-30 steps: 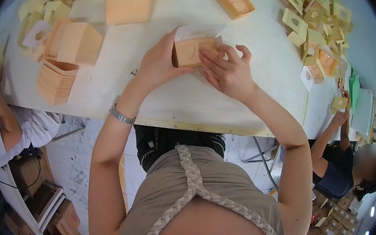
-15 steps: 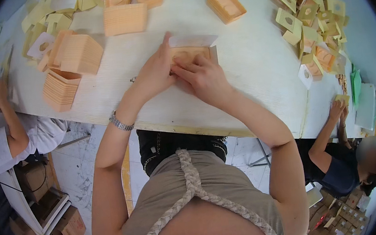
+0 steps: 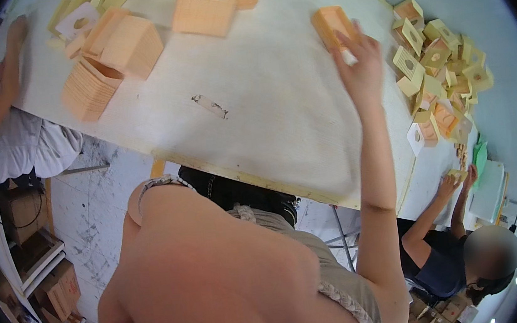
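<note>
My right hand (image 3: pixel 359 62) reaches out over the table to a short stack of orange ribbed trays (image 3: pixel 329 26). Its fingers are apart, with at least one fingertip at the stack's near right edge. A small white patch (image 3: pixel 349 57) shows beside the fingers, and I cannot make out what it is. Raised close to the camera, my left hand (image 3: pixel 220 273) looms large and blurred at the bottom of the view. A metal-banded wristwatch (image 3: pixel 163 184) is at its wrist. The left fingers are hidden.
Taller stacks of orange trays (image 3: pixel 133 45) (image 3: pixel 92 87) (image 3: pixel 204 14) stand at left and far middle. Yellow box pieces with round cutouts (image 3: pixel 433 55) heap at the right. A co-worker (image 3: pixel 438 250) handles a small box at right; another person's arm (image 3: pixel 9 71) rests at left.
Both hands have left the small box they held over the table; that box is no longer recognisable. My right hand went right to the tray stack, my left rose toward the camera. The view turned.
</note>
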`<state>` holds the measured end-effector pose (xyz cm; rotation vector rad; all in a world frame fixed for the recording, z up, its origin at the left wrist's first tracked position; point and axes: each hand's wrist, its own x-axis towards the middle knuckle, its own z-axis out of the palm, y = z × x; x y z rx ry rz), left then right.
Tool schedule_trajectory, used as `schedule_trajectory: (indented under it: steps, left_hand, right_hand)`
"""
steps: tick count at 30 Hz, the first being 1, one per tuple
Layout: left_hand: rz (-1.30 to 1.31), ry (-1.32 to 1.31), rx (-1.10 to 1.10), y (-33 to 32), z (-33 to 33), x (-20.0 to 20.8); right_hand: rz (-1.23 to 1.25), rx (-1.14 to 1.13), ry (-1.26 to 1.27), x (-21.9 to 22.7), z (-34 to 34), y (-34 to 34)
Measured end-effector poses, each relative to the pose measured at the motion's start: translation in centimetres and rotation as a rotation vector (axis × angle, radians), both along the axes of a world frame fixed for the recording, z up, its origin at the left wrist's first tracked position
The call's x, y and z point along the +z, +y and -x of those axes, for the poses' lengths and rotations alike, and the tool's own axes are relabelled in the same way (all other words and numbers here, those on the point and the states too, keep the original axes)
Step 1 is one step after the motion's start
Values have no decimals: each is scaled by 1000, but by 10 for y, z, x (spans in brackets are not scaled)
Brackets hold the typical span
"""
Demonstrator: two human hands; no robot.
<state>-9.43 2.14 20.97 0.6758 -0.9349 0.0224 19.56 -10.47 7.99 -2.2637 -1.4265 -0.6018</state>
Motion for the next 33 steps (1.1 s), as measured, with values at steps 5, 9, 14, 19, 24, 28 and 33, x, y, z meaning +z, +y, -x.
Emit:
schedule_trajectory:
  steps: [5, 9, 14, 19, 24, 28, 33]
  left_hand:
    - [-28, -6, 66, 1, 6, -2]
    - [-30, -1, 121, 4, 11, -7]
    - [-42, 5, 195, 13, 13, -8]
    - [-48, 5, 237, 19, 11, -11]
    - [-70, 92, 453, 24, 8, -17]
    - [-575, 527, 1333, 0, -32, -68]
    - [-950, 654, 1748, -27, -74, -176]
  right_hand:
    - [-79, 149, 59, -18, -13, 84]
    - [14, 80, 25, -21, -71, 160]
    - [108, -43, -274, -25, -97, 227]
    - [194, -213, -299, -35, -127, 228]
    - [8, -160, 327, 24, -42, 175]
    - [-331, -147, 440, 29, 24, 74]
    - [-347, 290, 1070, -19, 113, 32]
